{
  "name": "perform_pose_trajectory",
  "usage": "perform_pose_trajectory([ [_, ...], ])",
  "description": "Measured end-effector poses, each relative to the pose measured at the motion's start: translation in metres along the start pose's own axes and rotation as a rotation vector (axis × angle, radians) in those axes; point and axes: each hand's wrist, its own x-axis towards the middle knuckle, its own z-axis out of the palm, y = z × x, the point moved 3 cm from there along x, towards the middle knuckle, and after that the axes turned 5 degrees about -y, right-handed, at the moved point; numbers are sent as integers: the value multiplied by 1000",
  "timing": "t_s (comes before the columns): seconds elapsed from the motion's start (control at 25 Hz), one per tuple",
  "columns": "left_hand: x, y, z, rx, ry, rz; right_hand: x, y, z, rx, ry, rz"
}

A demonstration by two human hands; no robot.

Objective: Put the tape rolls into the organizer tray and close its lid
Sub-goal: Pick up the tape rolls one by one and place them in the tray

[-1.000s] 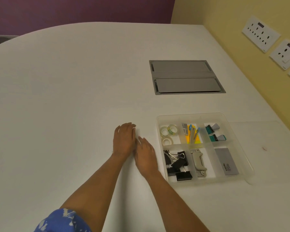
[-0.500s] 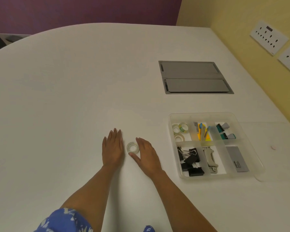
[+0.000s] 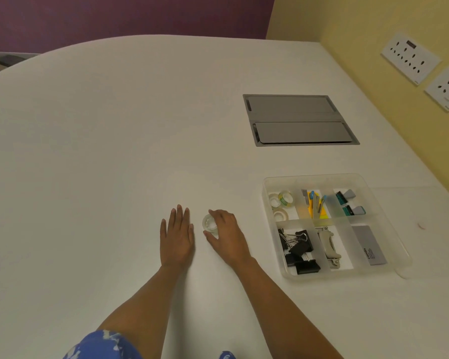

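Note:
A clear tape roll (image 3: 210, 224) lies flat on the white table (image 3: 101, 164), left of the organizer. My right hand (image 3: 227, 235) rests beside it, with forefinger and thumb curled around the roll's far and near sides. My left hand (image 3: 177, 235) lies flat and open on the table, a little left of the roll and apart from it. The clear organizer tray (image 3: 265, 183) stands at the right, and three small tape rolls (image 3: 280, 200) sit in its far-left compartment. Its transparent lid (image 3: 415, 208) lies open on the table at the tray's right side.
Other tray compartments hold black binder clips (image 3: 297, 248), a staple remover (image 3: 329, 246), a grey box (image 3: 368, 244), coloured flags (image 3: 315, 206) and teal clips (image 3: 347, 203). A grey cable hatch (image 3: 300, 119) sits beyond the tray. A yellow wall with sockets (image 3: 410, 58) borders the right.
My hands, close together a second ago, have parted and uncovered the clear roll. The left hand slid left; the right hand's thumb and forefinger have come around the roll.

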Motion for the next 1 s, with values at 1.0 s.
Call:
perform_pose_trajectory([
  [1.0, -9, 53, 16, 16, -65, 20, 6, 103, -142, -264, -193, 570],
])
